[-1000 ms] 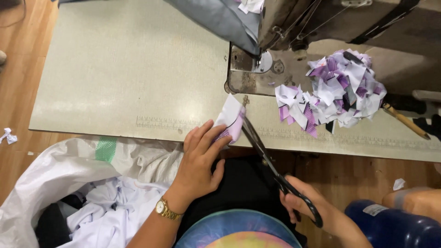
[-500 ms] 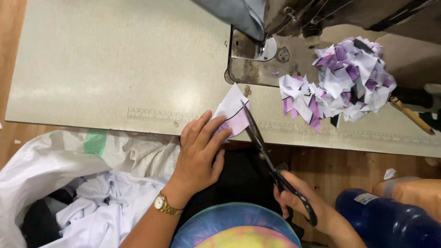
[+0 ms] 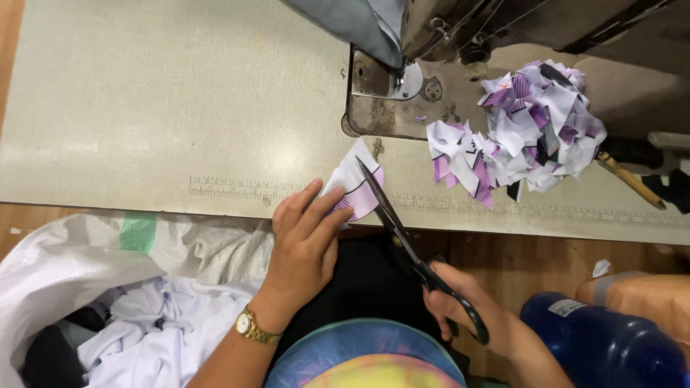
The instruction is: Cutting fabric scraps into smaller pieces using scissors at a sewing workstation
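My left hand (image 3: 305, 248), with a gold watch on the wrist, pinches a small white and purple fabric piece (image 3: 356, 183) at the near edge of the sewing table (image 3: 180, 108). My right hand (image 3: 460, 305) grips the black handles of long scissors (image 3: 406, 241). The blades point up and away, and their tips lie across the fabric piece. A heap of white and purple fabric scraps (image 3: 525, 133) sits on the table to the right, beside the sewing machine's metal plate (image 3: 384, 93).
A white woven sack (image 3: 108, 287) holding white cloth is at my lower left. A blue plastic bottle (image 3: 604, 345) stands at lower right. A wooden-handled tool (image 3: 629, 179) lies by the scrap heap. Grey fabric (image 3: 359, 25) hangs at the machine.
The view has shifted a little, and the hands, fabric piece and scissors sit slightly lower and to the right. The scissors stay on the fabric piece.
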